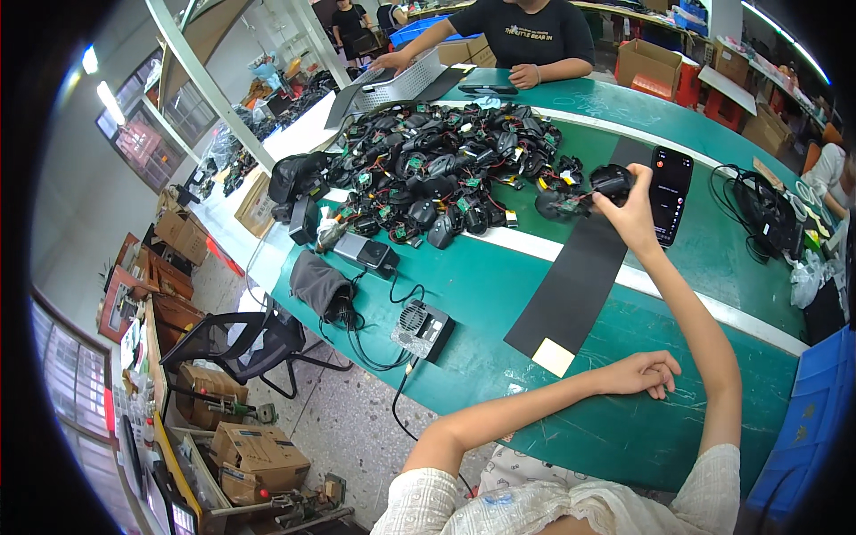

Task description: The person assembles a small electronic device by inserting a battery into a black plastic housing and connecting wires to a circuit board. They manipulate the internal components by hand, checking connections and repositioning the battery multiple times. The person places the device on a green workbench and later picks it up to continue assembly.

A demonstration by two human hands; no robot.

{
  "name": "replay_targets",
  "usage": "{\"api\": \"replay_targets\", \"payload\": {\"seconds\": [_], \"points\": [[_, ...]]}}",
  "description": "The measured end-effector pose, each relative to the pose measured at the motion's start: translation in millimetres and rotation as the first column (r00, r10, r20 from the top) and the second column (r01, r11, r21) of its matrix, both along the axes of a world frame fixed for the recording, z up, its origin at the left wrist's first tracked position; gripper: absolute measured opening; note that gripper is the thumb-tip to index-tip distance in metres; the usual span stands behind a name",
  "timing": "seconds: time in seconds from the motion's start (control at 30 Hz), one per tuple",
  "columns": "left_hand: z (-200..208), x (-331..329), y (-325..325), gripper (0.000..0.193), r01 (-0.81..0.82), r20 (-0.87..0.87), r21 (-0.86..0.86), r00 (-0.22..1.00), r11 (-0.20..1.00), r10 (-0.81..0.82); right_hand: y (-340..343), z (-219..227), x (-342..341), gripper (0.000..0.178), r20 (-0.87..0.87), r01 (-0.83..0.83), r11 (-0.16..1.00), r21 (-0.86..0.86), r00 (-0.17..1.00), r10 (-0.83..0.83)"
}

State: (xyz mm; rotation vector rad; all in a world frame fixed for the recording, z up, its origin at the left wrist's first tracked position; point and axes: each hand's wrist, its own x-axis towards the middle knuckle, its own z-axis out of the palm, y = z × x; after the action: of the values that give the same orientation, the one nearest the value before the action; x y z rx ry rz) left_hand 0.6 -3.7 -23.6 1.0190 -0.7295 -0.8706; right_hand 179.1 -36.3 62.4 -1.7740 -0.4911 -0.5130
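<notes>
My right hand (pixel 631 214) grips a black rounded plastic shell (pixel 612 183) between thumb and fingers, above a dark strip of mat. Left of it, a second dark shell part (pixel 562 205), blurred, seems joined to it by thin wires. A phone (pixel 670 196) with a lit dark screen lies just right of that hand. My left hand (pixel 637 374) rests on the green table near me, its fingers loosely curled around nothing. Beyond, to the left, spreads a large pile of black shells (pixel 437 165) with green circuit boards and red wires.
On the left stand a grey vented box (pixel 423 330), a dark fabric pouch (pixel 318 285) and a black adapter (pixel 367 254). A yellowish paper square (pixel 553 357) lies on the black mat strip (pixel 571 294). Cables (pixel 758 205) and a blue crate (pixel 807 419) are right. Across sits a person (pixel 526 45) beside a grey basket (pixel 401 85).
</notes>
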Motion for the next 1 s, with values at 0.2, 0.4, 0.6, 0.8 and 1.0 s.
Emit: {"api": "replay_targets", "payload": {"seconds": [0.2, 0.4, 0.6, 0.8, 1.0], "points": [[-1, 6, 6, 0.027, 0.014, -0.075, 0.011, 0.997, 1.000, -0.013, -30, 28, -35, 0.053, -0.075, -0.159, 0.987, 0.024, 0.984, 0.161], [8, 19, 16, 0.034, -0.232, -0.351, -0.080, 0.917, 0.970, 0.190, -66, 40, -111, 0.051, -0.135, -0.195, 0.928, 0.317, 0.959, 0.248], [18, 26, 19, 0.054, -0.265, -0.396, -0.070, 0.892, 0.962, 0.217, -125, 28, -194, 0.047, -0.406, 0.025, 0.817, 0.576, 0.876, 0.260], [32, 6, 15, 0.056, -0.076, -0.089, 0.112, 0.992, 0.991, 0.086, -155, -26, -232, 0.058, -0.581, 0.124, 0.820, 0.559, 0.764, 0.281], [23, -9, -1, 0.057, -0.217, 0.295, 0.175, 0.942, 0.960, 0.159, -161, -34, -242, 0.057, -0.486, -0.172, 0.733, 0.659, 0.646, 0.588]]}}
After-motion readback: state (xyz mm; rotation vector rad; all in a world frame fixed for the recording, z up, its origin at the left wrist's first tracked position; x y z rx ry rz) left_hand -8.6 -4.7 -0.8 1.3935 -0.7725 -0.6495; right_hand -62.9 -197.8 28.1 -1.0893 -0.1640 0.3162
